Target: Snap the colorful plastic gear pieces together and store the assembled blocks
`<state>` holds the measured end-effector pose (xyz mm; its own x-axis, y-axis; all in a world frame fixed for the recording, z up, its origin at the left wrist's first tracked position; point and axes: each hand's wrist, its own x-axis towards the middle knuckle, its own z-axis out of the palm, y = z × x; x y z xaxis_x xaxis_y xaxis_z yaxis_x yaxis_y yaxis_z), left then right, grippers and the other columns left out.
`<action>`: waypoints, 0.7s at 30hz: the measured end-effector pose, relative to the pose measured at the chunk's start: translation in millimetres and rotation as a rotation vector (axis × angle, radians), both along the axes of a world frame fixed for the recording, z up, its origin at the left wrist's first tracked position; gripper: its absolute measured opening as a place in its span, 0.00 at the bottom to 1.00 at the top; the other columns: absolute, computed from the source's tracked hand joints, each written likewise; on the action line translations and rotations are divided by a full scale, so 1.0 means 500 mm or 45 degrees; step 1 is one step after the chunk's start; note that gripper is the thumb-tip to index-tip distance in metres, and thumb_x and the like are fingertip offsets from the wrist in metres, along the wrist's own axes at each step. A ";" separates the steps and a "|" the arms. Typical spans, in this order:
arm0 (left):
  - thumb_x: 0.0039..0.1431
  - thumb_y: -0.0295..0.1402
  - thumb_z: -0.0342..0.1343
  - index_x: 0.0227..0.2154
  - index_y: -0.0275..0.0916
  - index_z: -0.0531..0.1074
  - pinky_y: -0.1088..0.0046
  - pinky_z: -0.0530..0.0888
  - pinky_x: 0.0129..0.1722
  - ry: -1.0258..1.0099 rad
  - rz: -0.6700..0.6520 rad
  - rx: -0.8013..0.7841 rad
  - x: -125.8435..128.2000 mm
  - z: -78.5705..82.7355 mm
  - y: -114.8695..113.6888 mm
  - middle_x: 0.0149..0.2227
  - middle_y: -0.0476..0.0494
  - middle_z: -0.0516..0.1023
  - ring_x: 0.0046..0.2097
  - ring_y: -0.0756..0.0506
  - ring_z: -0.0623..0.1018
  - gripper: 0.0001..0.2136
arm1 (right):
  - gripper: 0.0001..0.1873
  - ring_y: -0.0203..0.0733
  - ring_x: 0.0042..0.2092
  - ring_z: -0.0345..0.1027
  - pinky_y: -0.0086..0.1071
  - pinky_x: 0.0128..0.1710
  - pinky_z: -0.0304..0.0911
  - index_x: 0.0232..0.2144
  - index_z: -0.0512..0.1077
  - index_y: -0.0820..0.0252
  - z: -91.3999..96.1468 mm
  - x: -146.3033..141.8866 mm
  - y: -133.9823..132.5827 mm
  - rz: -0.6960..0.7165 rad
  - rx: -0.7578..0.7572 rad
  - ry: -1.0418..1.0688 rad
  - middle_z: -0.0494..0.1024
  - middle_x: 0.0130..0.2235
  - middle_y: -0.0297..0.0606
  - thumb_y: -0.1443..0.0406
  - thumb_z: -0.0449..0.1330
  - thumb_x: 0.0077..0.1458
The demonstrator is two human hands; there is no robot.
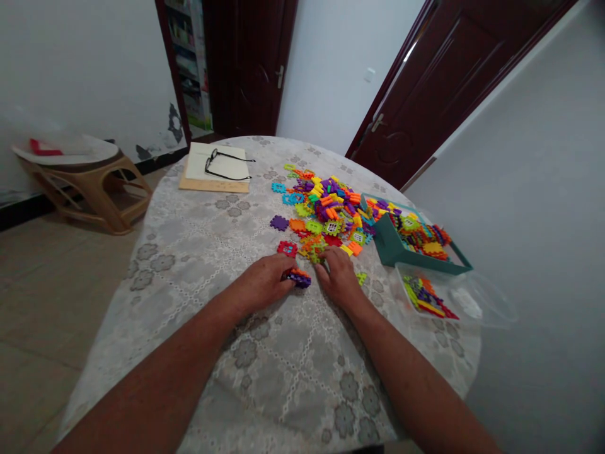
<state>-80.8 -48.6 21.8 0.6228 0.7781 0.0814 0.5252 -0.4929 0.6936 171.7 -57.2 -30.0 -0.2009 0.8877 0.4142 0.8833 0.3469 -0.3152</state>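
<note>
Bare forearms [184, 359] cross the floral-clothed table [288, 384]. Fingers of the left hand [267, 279] pinch a small stack of notched plastic pieces [301, 279], orange above purple, before the multicoloured pile [328, 205]; the right hand [341, 277] lies at its near edge, grip impossible to tell.

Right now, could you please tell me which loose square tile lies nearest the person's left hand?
The red tile with blue showing in its middle, just beyond the left hand; the purple tile and orange tile lie farther out.
</note>
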 end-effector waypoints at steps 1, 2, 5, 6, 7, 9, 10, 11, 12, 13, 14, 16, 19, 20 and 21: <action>0.63 0.32 0.58 0.38 0.43 0.77 0.67 0.68 0.46 0.006 -0.014 -0.011 -0.002 0.000 0.001 0.41 0.44 0.81 0.44 0.42 0.75 0.04 | 0.11 0.54 0.60 0.65 0.52 0.63 0.61 0.49 0.74 0.58 0.002 0.000 0.000 -0.004 -0.007 0.027 0.75 0.55 0.50 0.62 0.61 0.65; 0.63 0.32 0.58 0.38 0.43 0.77 0.67 0.68 0.47 0.009 -0.022 -0.019 -0.005 -0.001 0.002 0.41 0.44 0.81 0.45 0.42 0.76 0.04 | 0.10 0.54 0.58 0.66 0.51 0.62 0.61 0.47 0.74 0.57 0.005 0.000 -0.001 -0.010 -0.006 0.058 0.75 0.53 0.49 0.63 0.61 0.65; 0.63 0.32 0.58 0.40 0.43 0.79 0.66 0.69 0.48 -0.011 -0.028 -0.001 -0.011 -0.004 0.005 0.43 0.43 0.81 0.47 0.42 0.76 0.06 | 0.09 0.53 0.58 0.66 0.49 0.61 0.61 0.47 0.73 0.57 0.019 0.002 -0.006 -0.036 0.074 0.167 0.75 0.53 0.48 0.63 0.58 0.66; 0.63 0.31 0.58 0.41 0.43 0.79 0.66 0.69 0.48 -0.021 -0.031 0.009 -0.012 -0.005 0.007 0.43 0.43 0.81 0.47 0.41 0.76 0.07 | 0.10 0.52 0.58 0.66 0.49 0.61 0.61 0.48 0.72 0.57 0.024 0.002 -0.010 -0.045 0.112 0.198 0.75 0.53 0.49 0.62 0.56 0.67; 0.62 0.30 0.58 0.42 0.44 0.79 0.66 0.69 0.48 -0.029 -0.032 0.017 -0.014 -0.006 0.007 0.44 0.43 0.81 0.47 0.41 0.77 0.08 | 0.11 0.52 0.57 0.67 0.48 0.61 0.61 0.49 0.71 0.57 0.030 0.002 -0.016 -0.053 0.137 0.221 0.75 0.52 0.49 0.62 0.54 0.68; 0.60 0.28 0.58 0.43 0.43 0.79 0.65 0.70 0.48 -0.033 -0.023 0.021 -0.016 -0.007 0.008 0.44 0.42 0.81 0.46 0.41 0.77 0.10 | 0.12 0.51 0.53 0.69 0.45 0.56 0.64 0.49 0.70 0.57 0.042 -0.001 -0.031 -0.062 0.118 0.231 0.76 0.49 0.47 0.60 0.51 0.71; 0.59 0.28 0.58 0.43 0.43 0.79 0.64 0.70 0.47 -0.029 -0.013 0.016 -0.017 -0.006 0.008 0.44 0.42 0.81 0.46 0.40 0.78 0.11 | 0.13 0.50 0.49 0.70 0.42 0.52 0.65 0.48 0.70 0.57 0.048 -0.004 -0.040 -0.061 0.073 0.215 0.76 0.46 0.46 0.59 0.49 0.72; 0.59 0.28 0.58 0.44 0.43 0.79 0.64 0.70 0.47 -0.030 0.002 0.009 -0.017 -0.006 0.008 0.44 0.42 0.81 0.46 0.40 0.78 0.11 | 0.14 0.48 0.45 0.70 0.40 0.47 0.66 0.47 0.70 0.57 0.053 -0.009 -0.049 -0.051 0.013 0.186 0.76 0.43 0.44 0.58 0.48 0.73; 0.58 0.28 0.59 0.44 0.43 0.78 0.64 0.70 0.47 -0.040 0.020 0.002 -0.017 -0.005 0.007 0.44 0.42 0.81 0.46 0.40 0.78 0.11 | 0.14 0.47 0.41 0.70 0.38 0.43 0.65 0.46 0.70 0.57 0.057 -0.016 -0.057 -0.030 -0.050 0.147 0.75 0.40 0.42 0.57 0.47 0.73; 0.59 0.28 0.59 0.45 0.43 0.78 0.64 0.70 0.47 -0.057 0.037 -0.006 -0.016 -0.004 0.006 0.45 0.42 0.81 0.46 0.40 0.78 0.12 | 0.15 0.46 0.39 0.70 0.37 0.40 0.64 0.44 0.70 0.56 0.061 -0.024 -0.064 0.001 -0.108 0.104 0.75 0.38 0.41 0.57 0.47 0.74; 0.59 0.29 0.59 0.46 0.44 0.78 0.64 0.70 0.48 -0.075 0.048 -0.016 -0.015 -0.003 0.005 0.45 0.42 0.81 0.46 0.40 0.78 0.12 | 0.16 0.46 0.38 0.70 0.36 0.39 0.63 0.44 0.70 0.56 0.063 -0.032 -0.070 0.040 -0.155 0.060 0.75 0.37 0.41 0.57 0.46 0.74; 0.60 0.29 0.59 0.48 0.45 0.77 0.64 0.70 0.49 -0.095 0.059 -0.033 -0.013 -0.001 0.004 0.46 0.43 0.81 0.47 0.41 0.78 0.14 | 0.17 0.46 0.39 0.71 0.35 0.39 0.64 0.44 0.72 0.56 0.067 -0.049 -0.076 0.126 -0.206 0.005 0.77 0.38 0.41 0.56 0.46 0.74; 0.60 0.30 0.59 0.51 0.46 0.75 0.65 0.70 0.51 -0.077 0.057 -0.028 -0.010 -0.003 0.004 0.50 0.43 0.80 0.50 0.40 0.77 0.16 | 0.17 0.46 0.42 0.74 0.36 0.43 0.67 0.47 0.74 0.54 0.068 -0.066 -0.078 0.254 -0.248 0.038 0.80 0.41 0.42 0.56 0.47 0.74; 0.60 0.30 0.59 0.50 0.46 0.75 0.65 0.70 0.52 -0.071 0.049 -0.018 -0.010 -0.004 0.004 0.51 0.43 0.80 0.50 0.41 0.77 0.15 | 0.17 0.46 0.43 0.74 0.36 0.45 0.67 0.48 0.75 0.54 0.069 -0.068 -0.078 0.296 -0.263 0.084 0.81 0.42 0.42 0.56 0.47 0.74; 0.60 0.30 0.59 0.49 0.45 0.76 0.65 0.70 0.51 -0.065 0.037 -0.008 -0.010 -0.004 0.005 0.50 0.43 0.80 0.50 0.41 0.77 0.14 | 0.17 0.45 0.45 0.75 0.36 0.46 0.68 0.50 0.75 0.53 0.069 -0.068 -0.078 0.333 -0.281 0.145 0.81 0.44 0.41 0.57 0.48 0.75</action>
<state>-86.0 -46.3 19.9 0.5949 0.7966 0.1075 0.5033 -0.4734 0.7229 137.6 -96.3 4.2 -0.3965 0.8830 0.2511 0.7288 0.4691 -0.4989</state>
